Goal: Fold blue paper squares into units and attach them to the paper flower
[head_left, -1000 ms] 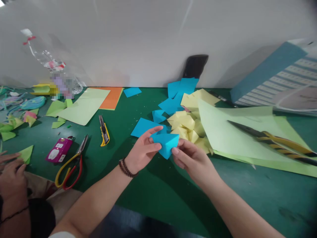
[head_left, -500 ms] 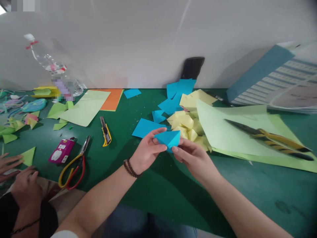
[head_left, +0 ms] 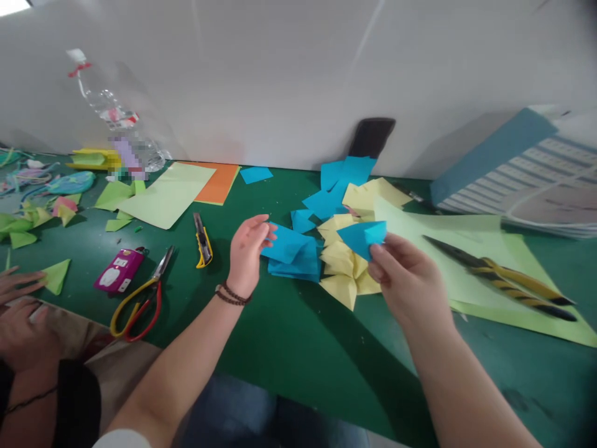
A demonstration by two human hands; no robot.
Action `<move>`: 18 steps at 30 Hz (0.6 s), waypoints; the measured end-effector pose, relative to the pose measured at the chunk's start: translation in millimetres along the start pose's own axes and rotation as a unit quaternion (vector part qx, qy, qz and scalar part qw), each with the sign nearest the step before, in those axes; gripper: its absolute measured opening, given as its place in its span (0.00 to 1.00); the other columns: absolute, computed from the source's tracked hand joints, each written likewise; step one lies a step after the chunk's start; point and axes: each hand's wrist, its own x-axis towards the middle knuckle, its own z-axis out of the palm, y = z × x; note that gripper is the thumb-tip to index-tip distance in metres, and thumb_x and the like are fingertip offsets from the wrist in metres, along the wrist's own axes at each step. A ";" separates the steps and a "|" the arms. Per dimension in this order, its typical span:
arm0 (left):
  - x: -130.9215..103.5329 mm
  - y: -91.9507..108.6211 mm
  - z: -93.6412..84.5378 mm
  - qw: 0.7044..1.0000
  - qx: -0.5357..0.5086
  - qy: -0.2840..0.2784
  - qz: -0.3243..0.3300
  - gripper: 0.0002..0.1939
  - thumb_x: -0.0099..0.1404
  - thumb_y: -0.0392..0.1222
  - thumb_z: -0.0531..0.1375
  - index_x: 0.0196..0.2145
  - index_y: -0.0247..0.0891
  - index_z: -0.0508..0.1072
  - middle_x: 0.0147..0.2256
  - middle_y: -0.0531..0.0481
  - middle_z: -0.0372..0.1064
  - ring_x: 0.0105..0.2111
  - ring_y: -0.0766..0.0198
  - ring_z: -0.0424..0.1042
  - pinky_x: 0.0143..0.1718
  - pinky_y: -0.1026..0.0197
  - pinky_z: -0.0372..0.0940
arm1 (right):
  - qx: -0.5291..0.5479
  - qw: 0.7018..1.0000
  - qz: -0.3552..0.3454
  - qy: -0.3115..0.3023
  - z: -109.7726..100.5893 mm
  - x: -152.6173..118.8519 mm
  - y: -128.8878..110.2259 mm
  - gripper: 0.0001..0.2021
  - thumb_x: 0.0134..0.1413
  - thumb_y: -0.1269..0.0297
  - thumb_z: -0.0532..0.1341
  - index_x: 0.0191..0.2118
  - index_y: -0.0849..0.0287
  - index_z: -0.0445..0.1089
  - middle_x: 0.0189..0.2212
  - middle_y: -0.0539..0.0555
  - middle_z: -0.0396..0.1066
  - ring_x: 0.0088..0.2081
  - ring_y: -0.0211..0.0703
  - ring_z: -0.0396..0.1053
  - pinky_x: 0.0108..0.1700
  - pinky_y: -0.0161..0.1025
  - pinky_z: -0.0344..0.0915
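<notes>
A double-stranded bracelet of round, dark-brown beads [head_left: 233, 295] encircles the left hand's [head_left: 246, 252] wrist; a white fabric sleeve [head_left: 122, 439] and dark-blue trousers [head_left: 233, 407] complete the clothing visible.

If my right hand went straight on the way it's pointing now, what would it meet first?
Probably the folded yellow papers, just beyond the folded blue piece that your right hand holds. Depth is unclear and the hand looks raised, so it might pass above them.
</notes>
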 end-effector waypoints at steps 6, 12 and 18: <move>19.4 -17.3 -17.4 0.975 0.201 0.093 0.023 0.12 0.60 0.43 0.62 0.41 0.37 0.72 0.41 0.45 0.72 0.43 0.60 0.72 0.44 0.57 0.66 | -0.100 0.993 -0.057 0.036 -2.7 -2.8 -3.3 0.27 0.47 0.58 0.68 0.55 0.49 0.64 0.27 0.46 0.67 0.19 0.33 0.59 0.21 0.35 0.57; 18.2 -26.2 -21.8 0.950 0.310 0.040 0.024 0.20 0.57 0.38 0.65 0.48 0.40 0.72 0.53 0.43 0.66 0.55 0.52 0.64 0.56 0.48 0.58 | -0.207 0.972 -0.110 0.031 -5.5 -1.7 0.0 0.22 0.55 0.57 0.62 0.56 0.50 0.64 0.30 0.50 0.70 0.27 0.40 0.66 0.28 0.39 0.64; 15.4 -31.1 -20.8 0.939 0.344 0.004 0.014 0.25 0.57 0.38 0.64 0.53 0.40 0.69 0.56 0.41 0.62 0.55 0.50 0.65 0.54 0.49 0.62 | -0.327 0.935 -0.112 -0.075 29.3 34.5 -8.8 0.20 0.57 0.63 0.57 0.55 0.54 0.64 0.34 0.54 0.73 0.33 0.44 0.71 0.35 0.43 0.67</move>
